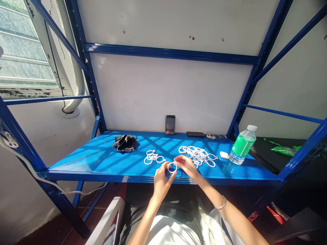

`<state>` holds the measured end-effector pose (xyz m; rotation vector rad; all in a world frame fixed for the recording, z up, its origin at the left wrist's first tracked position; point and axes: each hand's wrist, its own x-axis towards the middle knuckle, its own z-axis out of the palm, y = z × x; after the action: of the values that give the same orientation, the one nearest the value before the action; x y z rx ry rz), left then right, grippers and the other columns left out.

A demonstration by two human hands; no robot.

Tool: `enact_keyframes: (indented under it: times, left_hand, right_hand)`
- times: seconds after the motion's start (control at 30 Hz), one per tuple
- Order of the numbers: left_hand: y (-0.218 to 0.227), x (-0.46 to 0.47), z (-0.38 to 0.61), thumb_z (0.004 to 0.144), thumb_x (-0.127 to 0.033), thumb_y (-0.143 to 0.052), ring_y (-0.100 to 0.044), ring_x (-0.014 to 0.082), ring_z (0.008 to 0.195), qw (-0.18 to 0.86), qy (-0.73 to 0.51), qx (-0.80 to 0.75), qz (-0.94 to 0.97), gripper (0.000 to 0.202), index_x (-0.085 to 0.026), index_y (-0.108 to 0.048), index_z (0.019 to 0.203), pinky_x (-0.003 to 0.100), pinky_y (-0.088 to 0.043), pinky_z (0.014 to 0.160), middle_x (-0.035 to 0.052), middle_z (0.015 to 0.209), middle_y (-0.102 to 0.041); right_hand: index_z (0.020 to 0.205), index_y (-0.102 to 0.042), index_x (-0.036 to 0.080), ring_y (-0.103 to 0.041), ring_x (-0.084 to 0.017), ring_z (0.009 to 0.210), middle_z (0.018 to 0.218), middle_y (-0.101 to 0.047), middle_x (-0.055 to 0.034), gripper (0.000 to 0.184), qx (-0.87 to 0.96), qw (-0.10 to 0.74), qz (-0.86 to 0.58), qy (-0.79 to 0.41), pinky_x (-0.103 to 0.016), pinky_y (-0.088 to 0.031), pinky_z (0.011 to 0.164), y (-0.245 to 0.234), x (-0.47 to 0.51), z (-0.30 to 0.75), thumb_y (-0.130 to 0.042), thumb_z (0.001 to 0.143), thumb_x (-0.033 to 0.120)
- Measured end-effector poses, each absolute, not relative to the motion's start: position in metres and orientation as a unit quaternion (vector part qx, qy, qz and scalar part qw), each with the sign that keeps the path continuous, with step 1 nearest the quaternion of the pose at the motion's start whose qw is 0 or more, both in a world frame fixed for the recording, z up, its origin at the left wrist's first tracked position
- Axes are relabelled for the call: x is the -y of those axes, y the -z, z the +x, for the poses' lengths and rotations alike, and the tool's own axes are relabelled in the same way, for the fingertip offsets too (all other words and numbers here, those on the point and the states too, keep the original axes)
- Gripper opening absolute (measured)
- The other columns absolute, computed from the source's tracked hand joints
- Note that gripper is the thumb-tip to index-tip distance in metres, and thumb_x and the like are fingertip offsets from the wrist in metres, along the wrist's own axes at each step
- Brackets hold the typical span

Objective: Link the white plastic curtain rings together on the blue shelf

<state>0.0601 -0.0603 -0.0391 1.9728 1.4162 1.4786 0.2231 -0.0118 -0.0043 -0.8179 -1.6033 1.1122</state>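
Between my two hands, just over the front edge of the blue table, is a white plastic ring. My left hand grips it with thumb and fingers from the left and below. The fingertips of my right hand pinch the ring's upper right side; the exact spot they hold is too small to make out. Left of my hands lies a small group of white rings. A larger heap of white rings lies behind and right of my right hand, which partly covers it.
On the blue table are a crumpled black plastic bag, a dark upright device, a black phone-like slab, a coiled cable, a small white case and a green-labelled bottle. Blue metal posts frame both sides.
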Motion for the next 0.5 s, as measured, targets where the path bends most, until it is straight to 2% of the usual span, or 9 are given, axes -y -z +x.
enact_keyframes:
  times: [0.03,0.1,0.2,0.33,0.5]
  left_hand:
    - [0.039,0.06,0.061,0.084,-0.045,-0.062,-0.062,0.0258,0.099,0.151,-0.514,-0.5,0.681,0.047,-0.021,-0.052,0.123,0.041,-0.047,0.086,0.0073,0.107,-0.068]
    - [0.038,0.059,0.061,0.085,-0.045,-0.061,-0.062,0.0263,0.1,0.153,-0.507,-0.498,0.687,0.045,-0.022,-0.055,0.122,0.043,-0.047,0.088,0.0072,0.108,-0.068]
    - [0.037,0.06,0.061,0.09,-0.043,-0.053,-0.064,0.0249,0.098,0.161,-0.508,-0.477,0.698,0.031,-0.024,-0.064,0.112,0.043,-0.046,0.089,0.0059,0.106,-0.07]
    - [0.036,0.059,0.06,0.091,-0.043,-0.05,-0.065,0.0235,0.092,0.189,-0.532,-0.465,0.682,0.029,-0.024,-0.069,0.1,0.039,-0.048,0.086,0.0046,0.1,-0.072]
    - [0.029,0.044,0.061,0.09,-0.052,-0.044,-0.066,0.0202,0.07,0.322,-0.525,-0.415,0.67,0.043,-0.02,-0.068,0.073,0.032,-0.05,0.068,0.0034,0.072,-0.071]
  right_hand:
    - [0.089,-0.064,0.019,-0.066,-0.02,0.09,0.092,-0.067,-0.0045,0.035,0.657,0.496,-0.339,-0.455,-0.037,-0.054,0.086,0.005,0.011,0.223,-0.074,0.072,0.048]
    - [0.086,-0.064,0.019,-0.065,-0.019,0.087,0.088,-0.066,-0.0036,0.034,0.651,0.504,-0.343,-0.453,-0.034,-0.054,0.082,0.006,0.01,0.224,-0.076,0.07,0.047]
    - [0.083,-0.063,0.019,-0.064,-0.017,0.08,0.083,-0.065,-0.0023,0.035,0.641,0.507,-0.35,-0.458,-0.031,-0.054,0.075,0.008,0.008,0.224,-0.076,0.069,0.048]
    - [0.083,-0.064,0.019,-0.064,-0.016,0.075,0.079,-0.065,-0.0017,0.035,0.641,0.496,-0.352,-0.468,-0.031,-0.053,0.071,0.009,0.007,0.224,-0.075,0.069,0.049]
    - [0.084,-0.067,0.018,-0.063,-0.015,0.069,0.072,-0.066,-0.0017,0.034,0.642,0.486,-0.352,-0.477,-0.03,-0.053,0.069,0.007,0.007,0.225,-0.071,0.075,0.05]
